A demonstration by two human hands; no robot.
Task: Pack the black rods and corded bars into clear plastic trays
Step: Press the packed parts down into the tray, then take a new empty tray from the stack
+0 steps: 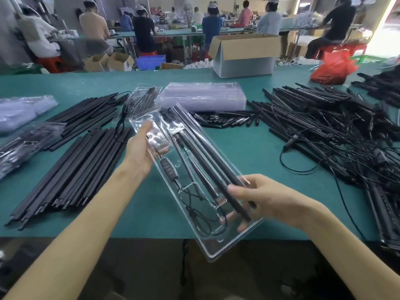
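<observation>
A clear plastic tray [218, 245] is held tilted above the green table's near edge. Black rods [203, 148] lie in it, along with a corded bar whose small controller [168, 166] and coiled cord sit in its left channel. My left hand [140, 148] supports the tray's far left side from beneath, fingers nearly straight. My right hand [266, 198] grips the tray's near right edge, thumb on top over the rod ends and fingers under. Loose black rods [71, 174] lie in rows at the left. Corded bars [324, 131] are heaped at the right.
A stack of empty clear trays [203, 96] sits behind the held one, with short black pieces [225, 120] in front of it. Filled trays [142, 98] lie left of the stack. An open cardboard box [244, 55] and a red bag [333, 68] stand further back. Several people work at benches beyond.
</observation>
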